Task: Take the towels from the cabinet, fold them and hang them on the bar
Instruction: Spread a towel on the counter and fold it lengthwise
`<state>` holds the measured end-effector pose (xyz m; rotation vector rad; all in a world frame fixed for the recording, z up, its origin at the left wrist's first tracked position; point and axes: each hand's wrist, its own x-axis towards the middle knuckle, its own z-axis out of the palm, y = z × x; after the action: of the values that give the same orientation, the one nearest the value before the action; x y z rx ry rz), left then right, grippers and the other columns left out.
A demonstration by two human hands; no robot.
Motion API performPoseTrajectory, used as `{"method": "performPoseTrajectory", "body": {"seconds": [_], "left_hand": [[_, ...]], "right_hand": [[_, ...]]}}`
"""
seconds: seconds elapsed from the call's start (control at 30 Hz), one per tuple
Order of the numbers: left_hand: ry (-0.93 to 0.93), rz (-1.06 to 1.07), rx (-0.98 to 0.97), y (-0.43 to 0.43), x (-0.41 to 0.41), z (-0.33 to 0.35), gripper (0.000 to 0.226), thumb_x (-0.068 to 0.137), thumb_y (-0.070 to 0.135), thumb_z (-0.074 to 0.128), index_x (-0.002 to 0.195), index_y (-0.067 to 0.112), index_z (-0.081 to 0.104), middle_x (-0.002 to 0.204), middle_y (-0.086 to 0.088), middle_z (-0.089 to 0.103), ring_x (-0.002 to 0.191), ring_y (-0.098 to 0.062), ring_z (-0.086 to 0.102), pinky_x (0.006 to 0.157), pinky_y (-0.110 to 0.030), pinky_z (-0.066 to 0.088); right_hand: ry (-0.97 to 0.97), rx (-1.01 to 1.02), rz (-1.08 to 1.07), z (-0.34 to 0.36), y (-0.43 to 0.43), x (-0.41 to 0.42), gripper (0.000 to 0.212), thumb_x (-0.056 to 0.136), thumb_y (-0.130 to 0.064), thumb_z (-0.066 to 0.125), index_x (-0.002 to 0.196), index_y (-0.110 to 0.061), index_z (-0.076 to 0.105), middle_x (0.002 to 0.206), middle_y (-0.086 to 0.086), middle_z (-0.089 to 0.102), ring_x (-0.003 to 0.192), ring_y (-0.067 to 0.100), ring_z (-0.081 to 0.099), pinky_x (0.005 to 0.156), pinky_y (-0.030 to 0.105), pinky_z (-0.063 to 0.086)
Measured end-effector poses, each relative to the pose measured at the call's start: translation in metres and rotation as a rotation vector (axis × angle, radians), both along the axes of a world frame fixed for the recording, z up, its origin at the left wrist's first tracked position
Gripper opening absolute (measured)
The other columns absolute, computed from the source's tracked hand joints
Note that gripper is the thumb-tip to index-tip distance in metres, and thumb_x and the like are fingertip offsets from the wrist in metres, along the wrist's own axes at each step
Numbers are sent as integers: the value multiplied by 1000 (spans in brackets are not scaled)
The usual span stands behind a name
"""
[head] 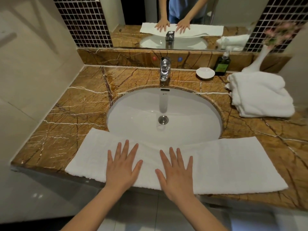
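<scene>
Both hands are down flat! The left hand (123,165) lies palm-down on the long towel (233,164) with its fingers straight and fanned wide. It grips nothing and simply presses on the cloth. The right hand (176,172) does the same just beside it, fingers spread, thumb out, nothing pinched. The two hands sit near the middle of the towel, close together, thumbs not touching.

The long towel is white and laid out as a narrow band along the front edge of the countertop (75,114). Its far edge dips a little over the near rim of the sink (133,114).

Now the count: two hands, and one towel under them. Off to the right and well apart, a pile of folded towels (260,95) rests on the countertop, but I cannot tell how many are in it. One tap (165,69) stands behind the sink. To the right of it along the back are one white dish (205,73), one dark green bottle (222,63) and one white vase (256,62). The mirror (233,12) above repeats the hands and the towel.
</scene>
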<state>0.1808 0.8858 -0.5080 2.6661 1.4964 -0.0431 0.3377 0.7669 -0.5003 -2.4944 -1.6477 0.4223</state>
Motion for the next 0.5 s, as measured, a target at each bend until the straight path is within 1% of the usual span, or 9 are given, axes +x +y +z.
{"method": "performPoseTrajectory", "body": {"seconds": [0.07,0.1,0.17,0.2,0.23,0.3,0.33,0.4,0.5], "left_hand": [[-24,-20,24,-7,14,7,65,91,62,7,151,36,9,159,3,-1,145,-20,-8,113,-44,-14],[-50,-53,26,-12,26,11,64,92,60,9,151,35,11,159,3,0,145,-19,-7,115,-43,-13],[-83,-133,-1,-27,52,16,61,93,56,11,150,34,15,159,4,3,145,-17,-2,117,-42,-9],[-79,-166,-29,-34,64,15,59,94,55,13,149,34,20,158,4,8,146,-18,4,118,-42,-5],[-68,-188,-55,-39,73,14,58,95,53,14,148,33,25,157,2,15,145,-20,13,118,-42,0],[-38,-185,-74,-46,83,8,57,96,53,13,145,31,34,153,0,29,142,-22,28,114,-42,7],[-31,-160,-74,-47,84,6,60,96,54,10,144,31,36,152,-1,32,140,-23,31,113,-42,8],[-32,-105,-79,-48,82,2,64,94,57,5,146,31,33,153,-2,31,142,-23,28,114,-41,6],[-23,-95,-67,-51,80,2,72,89,62,-7,149,34,22,157,0,19,145,-21,16,115,-39,-4]], "right_hand": [[9,111,3,5,-4,16,71,94,-59,-6,149,-31,29,157,1,24,146,22,17,116,49,6],[19,151,-26,9,-7,30,72,93,-57,-9,150,-31,26,158,-2,20,147,19,11,119,46,4],[-5,232,-160,13,-20,68,64,97,-50,0,148,-28,32,157,-2,26,147,18,14,119,46,9],[-28,229,-233,12,-28,90,62,96,-47,6,148,-26,33,156,-1,28,146,18,16,119,47,11],[-51,185,-283,8,-38,110,63,95,-48,7,149,-25,32,156,-1,27,146,18,15,118,48,10],[-84,83,-292,-2,-57,135,67,94,-54,3,152,-27,22,159,-2,18,147,19,10,117,52,5],[-93,55,-277,-8,-64,140,67,93,-57,2,152,-29,19,159,-3,14,147,19,8,116,53,3],[-112,37,-272,-13,-72,140,64,94,-58,2,152,-33,15,159,-4,12,147,20,7,115,54,1],[-117,50,-345,-15,-77,132,62,94,-58,6,151,-36,16,158,-4,14,147,23,11,114,55,1]]}}
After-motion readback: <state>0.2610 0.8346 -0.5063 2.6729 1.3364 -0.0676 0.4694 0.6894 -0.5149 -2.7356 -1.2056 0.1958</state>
